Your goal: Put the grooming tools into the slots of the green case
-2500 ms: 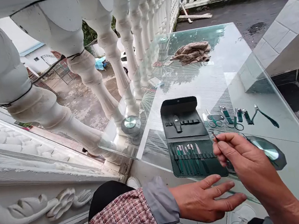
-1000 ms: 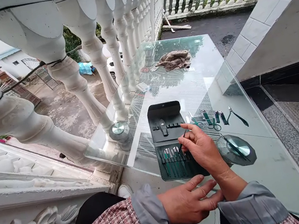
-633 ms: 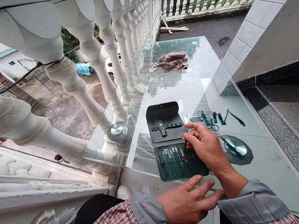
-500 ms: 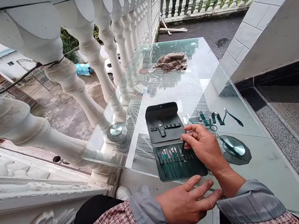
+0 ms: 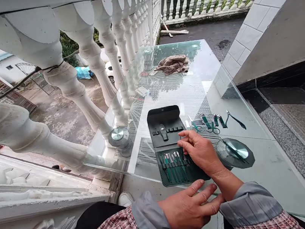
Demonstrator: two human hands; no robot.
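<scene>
An open black manicure case (image 5: 164,115) lies near the front edge of the glass table. Several slim green-handled manicure tools (image 5: 174,166) stand in a row in the loops of its lower half. My right hand (image 5: 202,151) is over the right side of the case, thumb and fingers pinched on a slim dark-green manicure tool, now mostly hidden by the fingers. Below the case my left hand (image 5: 187,206) hovers palm down, fingers spread, holding nothing. Right of the case lie scissors (image 5: 214,130), nail clippers (image 5: 205,120) and cuticle nippers (image 5: 235,119).
The glass table (image 5: 172,92) bears a crumpled brown cloth (image 5: 173,64) at its far end. Thin green tools (image 5: 234,150) lie above the right round table support (image 5: 242,152). White balusters (image 5: 90,62) line the left; a tiled wall (image 5: 254,26) rises at right.
My right hand has shifted slightly left and down over the case, and the tool in its fingers shows less. My left hand stays nearly still. The view has shifted slightly.
</scene>
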